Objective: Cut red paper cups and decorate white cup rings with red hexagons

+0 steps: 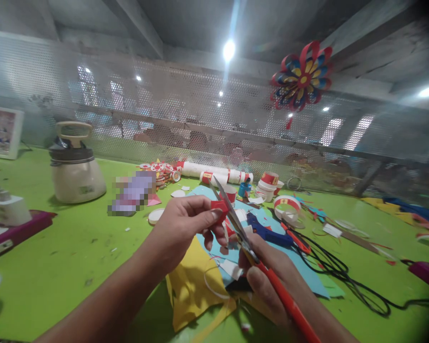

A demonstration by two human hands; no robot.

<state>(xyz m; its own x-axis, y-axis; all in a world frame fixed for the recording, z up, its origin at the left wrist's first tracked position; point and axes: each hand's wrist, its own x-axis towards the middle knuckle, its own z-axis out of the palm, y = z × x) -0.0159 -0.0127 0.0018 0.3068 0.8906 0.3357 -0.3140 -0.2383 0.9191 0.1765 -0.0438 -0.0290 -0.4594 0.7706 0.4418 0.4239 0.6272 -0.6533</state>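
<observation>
Between the thumb and fingers of my left hand (188, 224) is a small piece of red paper (219, 209). My right hand (268, 271) is closed around a pair of scissors (241, 233) with red handles. The slightly parted blades point up and away, right beside the red paper; whether they touch it I cannot tell. Under both hands lie light blue sheets (300, 267) and a crumpled yellow sheet (196, 290). A blue glue gun (268, 231) rests just beyond my right hand.
A beige kettle (78, 174) stands at the left, near a purple power strip (17, 233). White paper rolls (210, 171) and paper cups (268, 183) are at the back. A black cable (343, 271) loops over the right side. A paper flower (303, 78) hangs above.
</observation>
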